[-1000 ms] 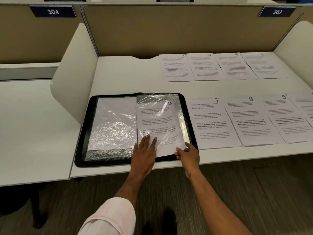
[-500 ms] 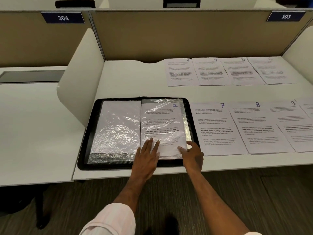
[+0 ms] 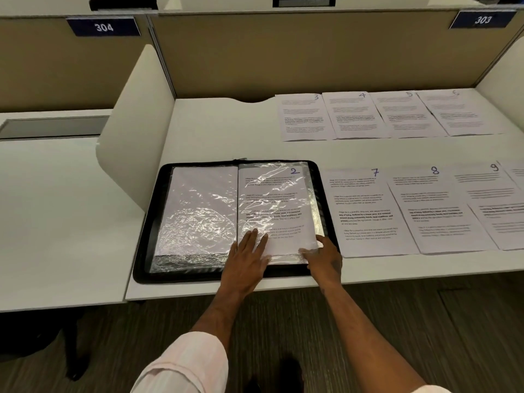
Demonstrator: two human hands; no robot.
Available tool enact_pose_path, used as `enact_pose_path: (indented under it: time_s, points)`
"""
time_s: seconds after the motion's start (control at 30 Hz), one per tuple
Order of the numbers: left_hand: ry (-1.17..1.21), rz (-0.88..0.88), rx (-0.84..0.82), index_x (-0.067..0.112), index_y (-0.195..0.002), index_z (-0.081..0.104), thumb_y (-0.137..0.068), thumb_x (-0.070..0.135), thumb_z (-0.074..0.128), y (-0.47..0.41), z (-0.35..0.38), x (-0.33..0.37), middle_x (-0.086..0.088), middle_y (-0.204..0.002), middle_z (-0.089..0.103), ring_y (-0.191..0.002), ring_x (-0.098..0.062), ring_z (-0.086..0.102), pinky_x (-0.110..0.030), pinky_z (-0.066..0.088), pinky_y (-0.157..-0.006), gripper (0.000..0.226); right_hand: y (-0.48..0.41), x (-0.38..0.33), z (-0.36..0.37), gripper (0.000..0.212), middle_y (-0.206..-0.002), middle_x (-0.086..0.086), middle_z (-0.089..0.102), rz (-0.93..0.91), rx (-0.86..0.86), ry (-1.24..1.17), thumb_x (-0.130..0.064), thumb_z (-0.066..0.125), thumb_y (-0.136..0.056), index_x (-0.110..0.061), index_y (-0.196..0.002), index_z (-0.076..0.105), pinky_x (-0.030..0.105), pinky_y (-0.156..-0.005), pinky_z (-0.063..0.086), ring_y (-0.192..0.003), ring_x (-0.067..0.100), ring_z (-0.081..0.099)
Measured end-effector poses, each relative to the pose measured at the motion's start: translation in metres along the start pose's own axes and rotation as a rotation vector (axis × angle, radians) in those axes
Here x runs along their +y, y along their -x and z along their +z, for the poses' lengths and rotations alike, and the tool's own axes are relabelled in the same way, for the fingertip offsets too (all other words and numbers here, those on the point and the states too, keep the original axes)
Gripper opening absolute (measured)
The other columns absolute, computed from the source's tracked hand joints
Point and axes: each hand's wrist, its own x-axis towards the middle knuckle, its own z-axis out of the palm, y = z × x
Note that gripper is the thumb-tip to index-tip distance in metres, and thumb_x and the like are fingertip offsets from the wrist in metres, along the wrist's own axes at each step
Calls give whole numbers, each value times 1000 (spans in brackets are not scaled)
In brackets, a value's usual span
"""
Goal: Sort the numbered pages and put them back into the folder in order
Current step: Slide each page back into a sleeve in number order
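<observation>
A black folder lies open on the desk with crinkled clear sleeves. Page 2 sits straight inside the right-hand sleeve. My left hand rests flat, fingers straight, on the lower part of that sleeve. My right hand is at the sleeve's lower right corner, its fingertips tucked under the plastic and its thumb on top. The left sleeve shows a blank white sheet. Page 3, page 4, page 5 and page 6 form a far row. Page 7, page 8 and page 9 lie in a near row.
A white divider panel stands left of the folder, and another closes the desk's right side. A tan partition runs along the back. One more sheet is cut off at the right edge. The desk's front edge runs just below the folder.
Page 2 has gone from tilted, with its lower corner sticking out, to lying straight in the right sleeve. Both hands have stayed at the sleeve's lower edge.
</observation>
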Motion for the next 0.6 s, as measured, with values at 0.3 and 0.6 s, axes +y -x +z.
enact_pose_path:
  time_s: [0.3,0.6]
  points:
    - [-3,50,51,22,-156,16,-103,41,40,-12,2,3,-8,-163,11,-151,-24,9,-44,12,-120,61,-3,2,-4,52,-104,1,67,42,-10,-70,-24,79,-78,-19,-126,58,38,-84,57,-91,17,64]
    - [4,35,74,18,-150,37,-97,34,56,-18,-1,7,-13,-156,33,-144,-29,32,-52,34,-112,59,-7,8,0,53,-110,6,68,46,-8,-11,-22,76,-82,-23,-130,55,40,-81,59,-88,22,68]
